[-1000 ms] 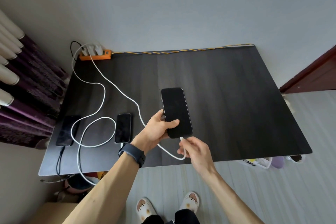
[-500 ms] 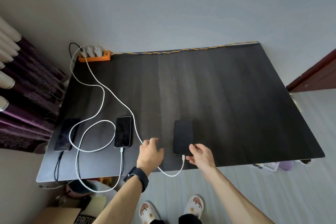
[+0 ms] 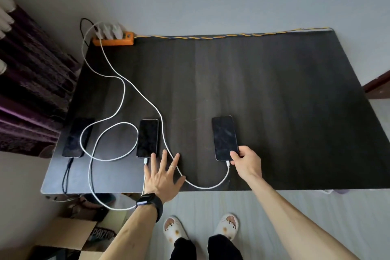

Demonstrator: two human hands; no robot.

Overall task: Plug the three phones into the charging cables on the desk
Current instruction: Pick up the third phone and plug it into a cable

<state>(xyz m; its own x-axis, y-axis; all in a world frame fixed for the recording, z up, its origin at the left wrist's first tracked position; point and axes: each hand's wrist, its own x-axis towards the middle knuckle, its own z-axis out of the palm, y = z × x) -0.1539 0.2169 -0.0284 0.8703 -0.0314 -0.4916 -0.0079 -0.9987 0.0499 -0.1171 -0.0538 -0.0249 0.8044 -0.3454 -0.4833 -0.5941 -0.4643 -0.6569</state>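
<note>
Three dark phones lie flat along the near side of the black desk. The left phone has a black cable in its near end. A white cable runs into the middle phone. The right phone has another white cable plugged in at its near end. My right hand pinches that phone's near right corner, beside the plug. My left hand lies flat on the desk with fingers spread, over a white cable, just right of the middle phone.
An orange power strip with white chargers sits at the desk's far left corner. A yellow-blue cord follows the back edge. Dark purple curtains hang at left. A cardboard box stands on the floor under the desk's near left.
The right phone, held up in my left hand a second ago, now lies flat on the desk. My left hand let go and spread out flat; my right hand moved onto the phone's corner.
</note>
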